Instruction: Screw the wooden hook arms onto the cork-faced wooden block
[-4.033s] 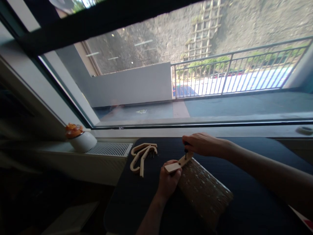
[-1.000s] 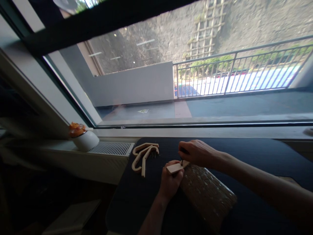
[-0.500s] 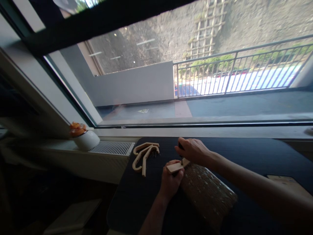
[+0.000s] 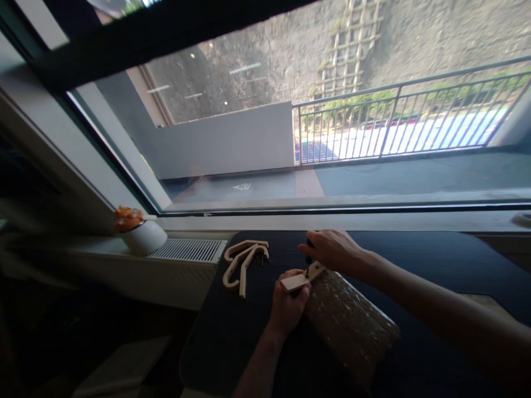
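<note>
My left hand [image 4: 287,307] is closed around a pale wooden hook piece [image 4: 293,283], fingers behind it and thumb at its near edge. The piece lies against the end of a bark-covered slab of wood [image 4: 352,318]. My right hand [image 4: 334,247] grips the dark handle of a screwdriver [image 4: 308,258] from above. Its shaft stands nearly upright, with the tip down at the wooden piece; a screw under it is too small to make out. A dark hole shows in the piece farther right.
Several more wooden hooks [image 4: 244,272] lie at the table's left, beside small dark screws [image 4: 260,260]. A phone-like flat object [image 4: 487,303] is partly hidden behind my right forearm. Left of the dark table [image 4: 232,337] are a radiator [image 4: 188,249] and a white pot [image 4: 145,236]. A window stands behind.
My right hand has turned slightly and shifted a little right and up on the screwdriver, uncovering more of the wooden piece. My left hand keeps its hold; the view has shifted slightly.
</note>
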The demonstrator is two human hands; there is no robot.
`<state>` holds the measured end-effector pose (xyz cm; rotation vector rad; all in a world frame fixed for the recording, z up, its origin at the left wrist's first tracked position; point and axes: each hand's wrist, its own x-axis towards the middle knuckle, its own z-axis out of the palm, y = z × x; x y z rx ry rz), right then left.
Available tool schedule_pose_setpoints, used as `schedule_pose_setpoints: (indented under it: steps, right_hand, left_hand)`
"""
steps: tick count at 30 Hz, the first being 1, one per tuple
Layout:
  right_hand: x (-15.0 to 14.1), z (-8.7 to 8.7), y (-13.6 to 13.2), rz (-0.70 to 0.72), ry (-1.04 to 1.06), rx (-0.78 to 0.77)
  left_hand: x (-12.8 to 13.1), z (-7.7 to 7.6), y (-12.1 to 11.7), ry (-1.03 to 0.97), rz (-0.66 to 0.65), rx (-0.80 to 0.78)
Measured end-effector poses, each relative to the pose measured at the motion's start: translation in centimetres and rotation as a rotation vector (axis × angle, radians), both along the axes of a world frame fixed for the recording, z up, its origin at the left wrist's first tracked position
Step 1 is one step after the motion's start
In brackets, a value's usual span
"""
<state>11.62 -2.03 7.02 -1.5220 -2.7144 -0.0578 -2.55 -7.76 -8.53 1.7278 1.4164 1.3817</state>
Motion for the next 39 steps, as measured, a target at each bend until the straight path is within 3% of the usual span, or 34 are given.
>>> schedule_pose_setpoints:
  steps: [4,10,19,22,28,35,39]
  right_hand:
    - [0.1,0.5,-0.3,-0.016,-0.017,0.022]
    - [0.8,1.6,-0.2,0.256,0.028,-0.059]
    - [-1.0,1.0,-0.7,0.017,-0.057,-0.002]
    - [-0.8,1.8,-0.7,0.037,-0.076,-0.024]
    - [0.6,2.4,-0.4,0.25,-0.034,-0.107]
    - [0.0,1.3,-0.2,0.049,-0.072,-0.056]
    - [-0.1,1.8,-0.4,0.032,-0.091,-0.04]
  left_hand:
    - [0.0,0.1,0.0,0.0,-0.018,-0.004]
    - [-0.2,0.1,0.1,0.004,-0.022,-0.01]
    - [0.0,0.4,-0.1,0.012,-0.021,-0.013]
    - [0.0,0.2,0.0,0.013,-0.025,-0.014]
    - [-0.1,0.1,0.0,0.006,-0.022,-0.011]
    - [-0.1,0.3,0.0,0.0,-0.022,-0.007]
    - [0.0,0.2,0.0,-0.007,-0.029,-0.005]
